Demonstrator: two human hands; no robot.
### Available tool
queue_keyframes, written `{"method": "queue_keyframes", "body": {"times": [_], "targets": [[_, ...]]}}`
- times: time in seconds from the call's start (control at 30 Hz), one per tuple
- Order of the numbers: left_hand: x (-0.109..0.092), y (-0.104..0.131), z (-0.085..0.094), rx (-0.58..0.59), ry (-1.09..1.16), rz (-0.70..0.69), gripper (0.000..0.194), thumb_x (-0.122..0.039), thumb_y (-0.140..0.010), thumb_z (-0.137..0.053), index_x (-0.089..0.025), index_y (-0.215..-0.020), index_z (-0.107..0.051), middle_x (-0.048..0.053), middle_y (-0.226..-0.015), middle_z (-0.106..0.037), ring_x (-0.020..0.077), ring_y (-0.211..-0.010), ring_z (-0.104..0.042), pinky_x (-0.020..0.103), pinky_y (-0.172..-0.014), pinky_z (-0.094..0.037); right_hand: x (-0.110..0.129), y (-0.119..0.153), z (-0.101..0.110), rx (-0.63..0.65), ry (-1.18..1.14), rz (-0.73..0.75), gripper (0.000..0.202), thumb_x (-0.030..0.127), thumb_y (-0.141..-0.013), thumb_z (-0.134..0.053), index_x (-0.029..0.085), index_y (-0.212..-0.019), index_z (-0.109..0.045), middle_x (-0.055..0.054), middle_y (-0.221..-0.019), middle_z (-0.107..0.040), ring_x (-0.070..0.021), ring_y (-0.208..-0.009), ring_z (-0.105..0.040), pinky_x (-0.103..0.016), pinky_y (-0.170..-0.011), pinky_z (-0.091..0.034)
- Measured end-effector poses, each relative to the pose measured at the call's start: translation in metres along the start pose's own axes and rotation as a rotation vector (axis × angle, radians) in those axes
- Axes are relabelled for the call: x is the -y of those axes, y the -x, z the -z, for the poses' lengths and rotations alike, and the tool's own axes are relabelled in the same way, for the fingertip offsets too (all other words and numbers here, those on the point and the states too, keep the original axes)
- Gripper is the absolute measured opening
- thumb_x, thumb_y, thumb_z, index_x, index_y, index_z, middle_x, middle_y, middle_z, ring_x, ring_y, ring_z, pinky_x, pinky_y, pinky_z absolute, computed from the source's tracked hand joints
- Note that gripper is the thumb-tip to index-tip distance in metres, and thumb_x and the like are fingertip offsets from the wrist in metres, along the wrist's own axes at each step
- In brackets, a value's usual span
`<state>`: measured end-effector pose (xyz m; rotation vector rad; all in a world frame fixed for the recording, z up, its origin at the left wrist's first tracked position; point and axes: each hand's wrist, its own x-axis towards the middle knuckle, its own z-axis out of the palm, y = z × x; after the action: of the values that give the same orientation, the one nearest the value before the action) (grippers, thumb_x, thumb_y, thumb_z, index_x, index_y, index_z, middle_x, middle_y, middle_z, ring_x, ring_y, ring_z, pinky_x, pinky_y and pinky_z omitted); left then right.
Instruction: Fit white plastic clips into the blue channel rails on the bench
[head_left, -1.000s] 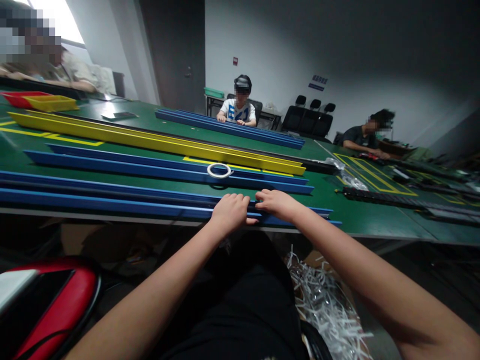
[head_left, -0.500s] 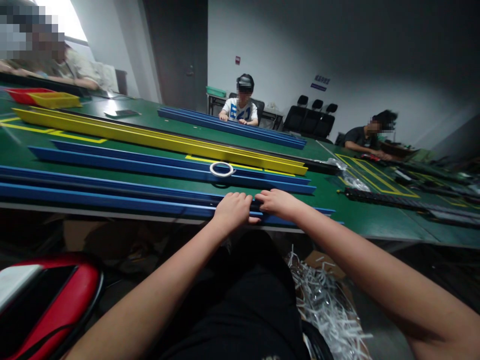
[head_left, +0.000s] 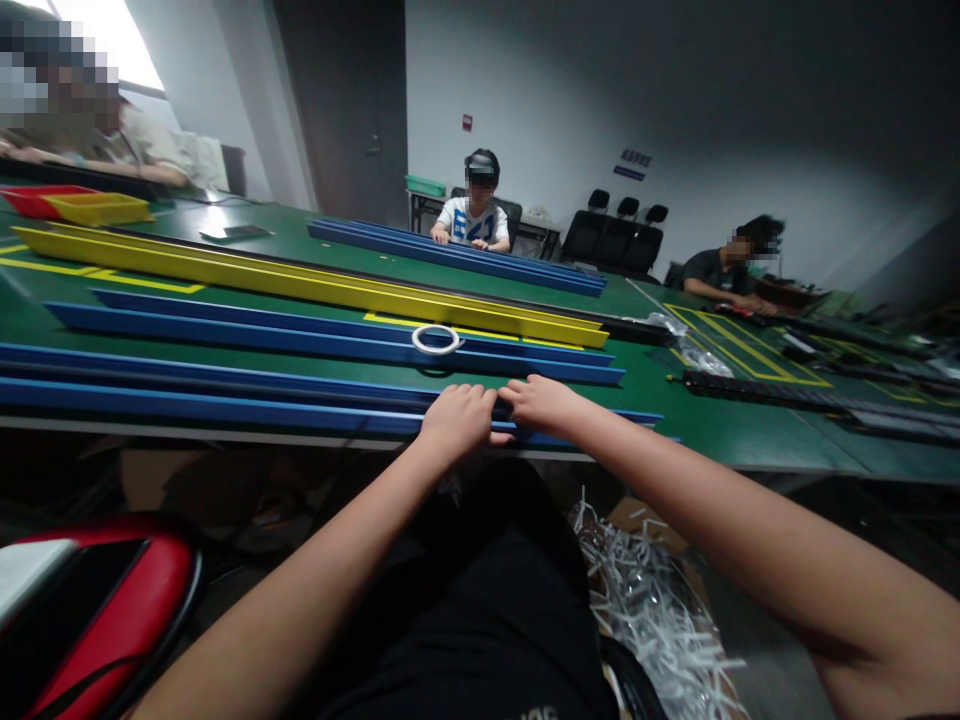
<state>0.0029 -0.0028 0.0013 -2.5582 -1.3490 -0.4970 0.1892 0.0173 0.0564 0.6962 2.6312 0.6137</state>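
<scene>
Curling over the near blue channel (head_left: 225, 408), the left hand (head_left: 459, 418) keeps its four fingers close together, its thumb reaching out along the near side. The right hand (head_left: 541, 405) sits just beside it, its fingertips bent down and bunched at the black strip (head_left: 300, 395) that lies lengthwise inside the channel. The undersides of both grips are hidden, so I cannot tell what either one pinches, or how hard.

The strip looks slim, light and somewhat bendy, probably a little slick; short stretches between thumb and fingertips, with the hands close together, should hold it without kinking. The channel looks stiffer, straight and likely light for its length, best steadied by its side walls, whose edges may be thin.

Beyond the fingers, a white ring (head_left: 435, 352) rests on the second blue channel (head_left: 225, 330), and past that lies a long yellow channel (head_left: 300, 287). All run roughly side by side across the green table (head_left: 720, 435). Farther off, a person (head_left: 472, 222) sits at more blue channels (head_left: 450, 257).
</scene>
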Motion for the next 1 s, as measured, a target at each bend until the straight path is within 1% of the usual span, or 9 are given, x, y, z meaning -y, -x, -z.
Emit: {"method": "queue_keyframes", "body": {"times": [0.2, 0.3, 0.43, 0.5, 0.6, 0.73, 0.87, 0.93, 1.0], "targets": [[0.001, 0.001, -0.001, -0.011, -0.007, -0.007, 0.058, -0.069, -0.077, -0.058, -0.016, -0.1, -0.059, 0.011, -0.093, -0.065, 0.0283, -0.09, -0.061, 0.039, -0.081, -0.039, -0.006, 0.01, 0.001, -0.019, -0.043, 0.052, 0.018, 0.021, -0.091, -0.053, 0.018, -0.082, -0.068, -0.011, -0.109, -0.059, -0.0223, -0.098, -0.048, -0.03, -0.064, -0.031], [0.001, 0.0, -0.002, -0.007, -0.007, -0.005, 0.058, -0.069, -0.077, -0.058, -0.016, -0.101, -0.058, 0.011, -0.093, -0.065, 0.0285, -0.091, -0.061, 0.039, -0.082, -0.039, -0.009, 0.018, -0.002, -0.061, -0.049, 0.079, 0.016, 0.022, -0.091, -0.054, 0.019, -0.083, -0.068, -0.01, -0.114, -0.058, -0.0227, -0.103, -0.047, -0.031, -0.065, -0.032], [0.001, 0.0, -0.003, 0.006, -0.001, 0.002, 0.059, -0.071, -0.076, -0.057, -0.017, -0.101, -0.058, 0.011, -0.093, -0.065, 0.0286, -0.092, -0.061, 0.038, -0.081, -0.039, -0.01, 0.03, -0.008, -0.137, -0.016, 0.051, 0.02, 0.023, -0.094, -0.05, 0.018, -0.086, -0.067, -0.01, -0.125, -0.056, -0.0227, -0.108, -0.048, -0.031, -0.067, -0.035], [0.002, 0.0, -0.003, 0.001, -0.001, 0.002, 0.06, -0.071, -0.075, -0.059, -0.017, -0.102, -0.058, 0.011, -0.093, -0.065, 0.0286, -0.092, -0.061, 0.038, -0.081, -0.039, -0.009, 0.037, -0.011, -0.159, -0.016, 0.022, 0.018, 0.022, -0.094, -0.05, 0.017, -0.089, -0.067, -0.011, -0.13, -0.054, -0.0229, -0.11, -0.049, -0.031, -0.069, -0.038], [0.002, 0.0, -0.003, -0.012, -0.003, -0.002, 0.061, -0.072, -0.075, -0.058, -0.017, -0.102, -0.058, 0.011, -0.093, -0.065, 0.0283, -0.092, -0.061, 0.038, -0.082, -0.039, -0.011, 0.049, -0.017, -0.173, -0.065, -0.039, 0.013, 0.017, -0.091, -0.053, 0.017, -0.097, -0.065, -0.011, -0.134, -0.053, -0.0233, -0.114, -0.049, -0.031, -0.074, -0.042], [0.002, 0.0, -0.004, -0.021, -0.007, -0.003, 0.062, -0.073, -0.074, -0.058, -0.018, -0.1, -0.058, 0.01, -0.091, -0.065, 0.0283, -0.09, -0.061, 0.038, -0.081, -0.04, -0.02, 0.069, -0.03, -0.226, -0.267, -0.146, 0.019, 0.011, -0.091, -0.049, 0.018, -0.102, -0.063, -0.011, -0.13, -0.056, -0.0208, -0.112, -0.053, -0.032, -0.085, -0.045], [0.001, 0.0, -0.003, -0.005, -0.008, 0.016, 0.061, -0.073, -0.073, -0.06, -0.018, -0.1, -0.058, 0.01, -0.091, -0.065, 0.0285, -0.09, -0.061, 0.038, -0.081, -0.04, -0.026, 0.084, -0.052, -0.307, -0.601, -0.341, 0.017, 0.016, -0.092, -0.047, 0.02, -0.098, -0.063, -0.007, -0.107, -0.067, -0.0179, -0.1, -0.059, -0.03, -0.086, -0.046], [0.001, 0.0, -0.001, 0.002, -0.002, 0.018, 0.061, -0.073, -0.073, -0.06, -0.018, -0.1, -0.058, 0.011, -0.092, -0.065, 0.0287, -0.091, -0.061, 0.038, -0.082, -0.04, -0.026, 0.086, -0.061, -0.349, -0.72, -0.433, 0.018, 0.018, -0.092, -0.046, 0.02, -0.098, -0.062, -0.006, -0.106, -0.068, -0.0174, -0.098, -0.061, -0.03, -0.086, -0.047], [0.001, 0.0, 0.001, 0.006, 0.005, 0.013, 0.062, -0.072, -0.073, -0.061, -0.018, -0.102, -0.058, 0.011, -0.093, -0.065, 0.029, -0.092, -0.061, 0.038, -0.082, -0.04, -0.023, 0.084, -0.066, -0.395, -0.728, -0.508, 0.021, 0.019, -0.093, -0.044, 0.02, -0.101, -0.063, -0.006, -0.11, -0.068, -0.0181, -0.101, -0.06, -0.031, -0.088, -0.046]]}}
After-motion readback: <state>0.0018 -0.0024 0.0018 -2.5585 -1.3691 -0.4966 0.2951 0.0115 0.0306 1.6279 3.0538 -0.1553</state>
